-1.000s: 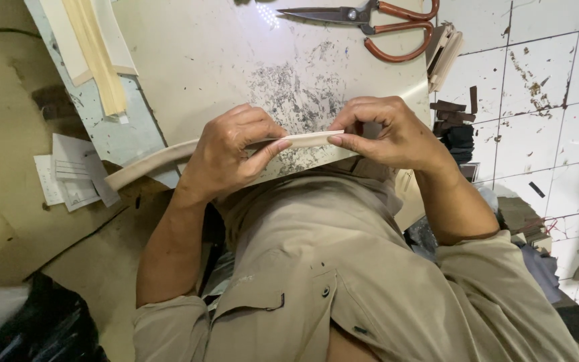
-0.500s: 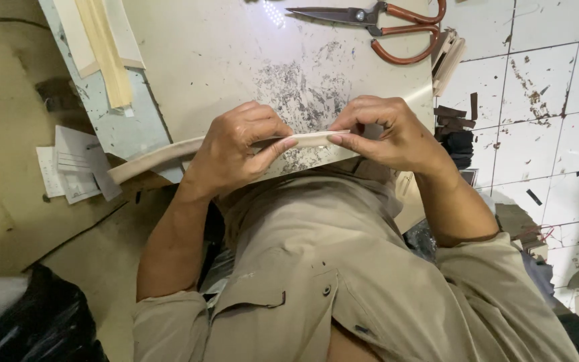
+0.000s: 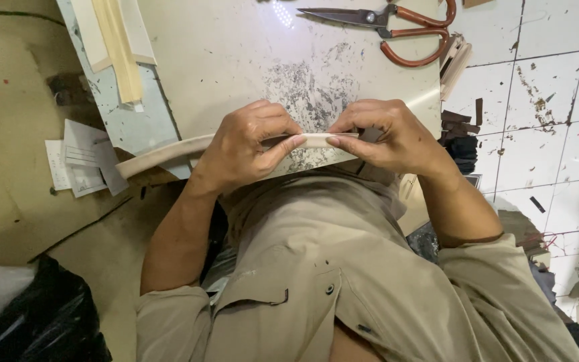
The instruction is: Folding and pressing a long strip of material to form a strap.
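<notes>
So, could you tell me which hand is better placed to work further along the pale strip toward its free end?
Probably the left hand: the pale strip trails out past it to the left, while the right hand pinches the short end.

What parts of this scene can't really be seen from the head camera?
- Cream strip: its middle is hidden under the left hand; its end sits behind the right hand.
- Scissors: upper handle loop cut off by the top edge.
- Dark scraps beside the board: too small to identify.
</notes>
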